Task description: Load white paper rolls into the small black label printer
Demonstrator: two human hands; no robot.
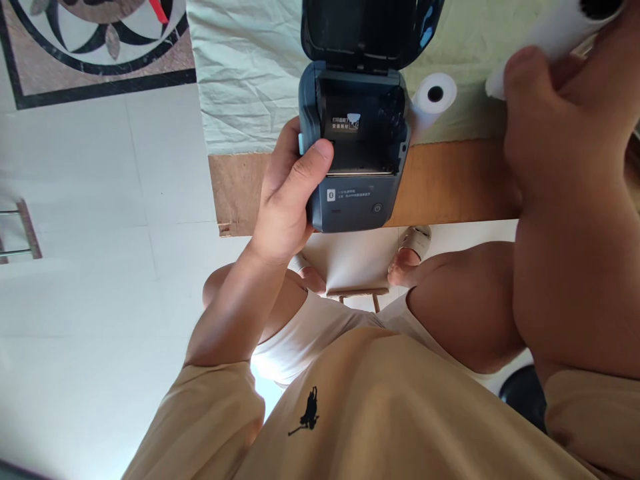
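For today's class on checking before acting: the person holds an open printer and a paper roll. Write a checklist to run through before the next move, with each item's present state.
1. Lid of the printer open: ok.
2. Paper bay free of a roll: ok, it looks vacant.
3. Left hand steadies the printer: ok, thumb across its front edge.
4. Right hand grips a roll: ok, though only part of it shows.
5. Roll's loose end facing the right way: cannot tell.
6. Spare roll clear of the printer: not ok, it lies right against its side on the cloth.
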